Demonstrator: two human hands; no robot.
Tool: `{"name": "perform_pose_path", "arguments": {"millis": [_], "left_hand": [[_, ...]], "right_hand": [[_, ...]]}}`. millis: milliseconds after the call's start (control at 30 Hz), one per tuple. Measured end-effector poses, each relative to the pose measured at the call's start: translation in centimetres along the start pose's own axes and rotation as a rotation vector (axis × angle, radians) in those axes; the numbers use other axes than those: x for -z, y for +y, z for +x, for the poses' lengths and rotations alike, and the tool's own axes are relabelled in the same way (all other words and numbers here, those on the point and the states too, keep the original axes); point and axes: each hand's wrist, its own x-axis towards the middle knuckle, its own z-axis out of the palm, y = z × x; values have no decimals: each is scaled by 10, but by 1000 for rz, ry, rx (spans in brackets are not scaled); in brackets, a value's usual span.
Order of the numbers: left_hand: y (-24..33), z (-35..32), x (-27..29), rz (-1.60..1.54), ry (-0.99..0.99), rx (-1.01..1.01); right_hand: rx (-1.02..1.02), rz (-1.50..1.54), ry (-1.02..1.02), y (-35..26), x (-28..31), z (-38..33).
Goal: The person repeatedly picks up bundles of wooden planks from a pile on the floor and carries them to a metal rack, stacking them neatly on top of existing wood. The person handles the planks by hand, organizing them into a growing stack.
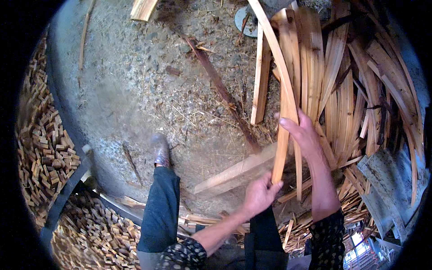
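My left hand is closed round the near end of a pale wooden strip. Further up, my right hand grips the same strip, its thumb across the top face. A long thin curved slat passes under or beside my right thumb; whether that hand holds it too is hard to see. Just left of the strip, a smeared plank slants over the floor, blurred as if moving. Beyond my right hand lies a heap of long boards, roughly side by side.
Dark reddish bark-like wood crosses the littered floor. A short beam lies left of the heap. Many small cut blocks are piled behind a dark curved edge at left. Bent grey sheets stand at right.
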Motion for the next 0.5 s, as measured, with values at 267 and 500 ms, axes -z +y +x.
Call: {"name": "perform_pose_path", "arguments": {"millis": [267, 500], "left_hand": [[-45, 86, 44, 163, 321, 44], [-70, 191, 108, 421, 580, -32]], "right_hand": [[-273, -97, -30, 78, 27, -19], [-304, -229, -87, 119, 28, -56]]}}
